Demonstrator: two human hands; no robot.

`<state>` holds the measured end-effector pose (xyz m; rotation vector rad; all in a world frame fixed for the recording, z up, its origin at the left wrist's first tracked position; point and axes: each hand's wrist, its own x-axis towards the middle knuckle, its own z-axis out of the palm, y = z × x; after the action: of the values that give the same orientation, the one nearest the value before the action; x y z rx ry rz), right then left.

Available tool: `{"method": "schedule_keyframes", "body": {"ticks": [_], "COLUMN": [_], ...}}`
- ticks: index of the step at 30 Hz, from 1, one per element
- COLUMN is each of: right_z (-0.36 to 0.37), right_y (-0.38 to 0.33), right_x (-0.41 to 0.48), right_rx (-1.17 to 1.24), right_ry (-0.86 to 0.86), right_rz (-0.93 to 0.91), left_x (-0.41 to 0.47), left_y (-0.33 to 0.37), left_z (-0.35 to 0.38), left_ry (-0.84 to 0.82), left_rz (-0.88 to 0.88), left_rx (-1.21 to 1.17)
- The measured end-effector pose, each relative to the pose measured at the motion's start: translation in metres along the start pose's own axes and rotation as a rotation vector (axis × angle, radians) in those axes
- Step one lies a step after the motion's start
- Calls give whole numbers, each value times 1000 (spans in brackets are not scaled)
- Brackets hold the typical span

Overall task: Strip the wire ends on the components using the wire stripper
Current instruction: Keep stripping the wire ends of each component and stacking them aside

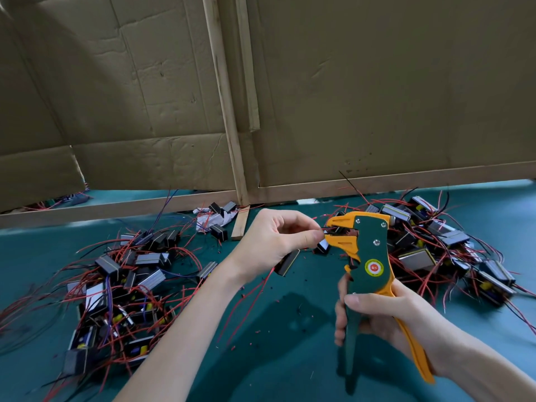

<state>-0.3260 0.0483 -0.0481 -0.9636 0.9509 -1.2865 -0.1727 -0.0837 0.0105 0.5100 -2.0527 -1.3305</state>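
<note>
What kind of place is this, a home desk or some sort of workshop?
Probably a small electronics assembly workshop: heaps of wired components lie on the green table, the right hand grips a wire stripper, and the left hand pinches a wire at its jaws.

Cardboard sheets (377, 82) stand before me behind wooden slats (223, 97); crumpled paper (206, 220) and a wood offcut (240, 224) lie on my teal worktop (275, 329).

This looks like a small assembly workshop. A teal tabletop (290, 372) is heaped with small wired parts (121, 285), and scraps of insulation (257, 332) lie among them. A wire stripper (369, 256) is in use, and behind stands a rough screen of cardboard (377, 82) on wooden battens (227, 111).
</note>
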Motion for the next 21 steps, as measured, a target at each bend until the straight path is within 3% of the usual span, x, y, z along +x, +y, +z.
{"method": "schedule_keyframes", "body": {"ticks": [7, 11, 14, 17, 21], "right_z": [12, 13, 10, 3, -1], "right_y": [1, 14, 14, 13, 10], "right_x": [-10, -5, 0, 4, 6], "right_rx": [-137, -163, -30, 86, 217], "right_ry": [151, 294, 127, 67, 118], "right_rz": [-35, -82, -22, 24, 48], "left_x": [-3, -1, 1, 7, 27], "left_y": [4, -1, -8, -12, 6], "left_z": [-8, -6, -6, -6, 0], "left_ry": [-93, -64, -34, 164, 506], "left_rz": [-27, -80, -121, -104, 104], "left_rx": [-1, 66, 94, 168, 254]}}
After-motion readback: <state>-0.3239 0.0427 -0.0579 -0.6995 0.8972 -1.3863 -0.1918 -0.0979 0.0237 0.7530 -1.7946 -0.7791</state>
